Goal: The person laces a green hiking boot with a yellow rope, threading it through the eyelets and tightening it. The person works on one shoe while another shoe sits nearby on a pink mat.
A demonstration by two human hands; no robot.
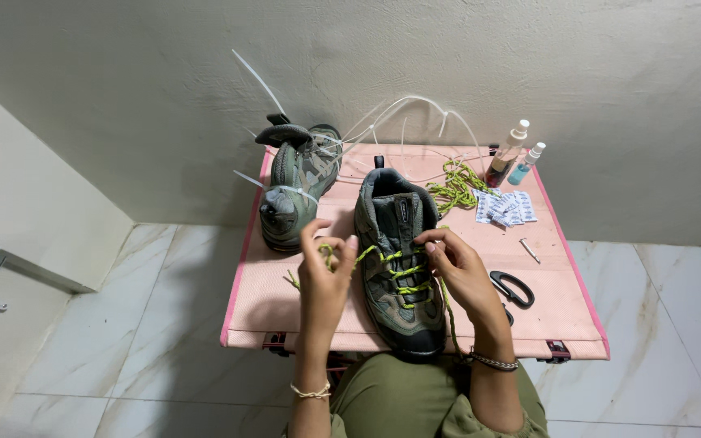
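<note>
Lacing in progress. My left hand pinches one end of the green lace; my right hand pinches the other at the shoe, mid-table. Lower eyelets appear threaded; the upper ones look unlaced.

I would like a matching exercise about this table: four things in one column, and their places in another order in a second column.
Things:
1. scissors
2. two spray bottles
3. second shoe
4. loose yellow-green lace

Places:
A. far left corner of the pink table, with white zip ties on it
B. far right corner, by the wall
C. just beyond the shoe being laced, to its right
D. near the person's right hand

Pairs: 1-D, 2-B, 3-A, 4-C
</note>
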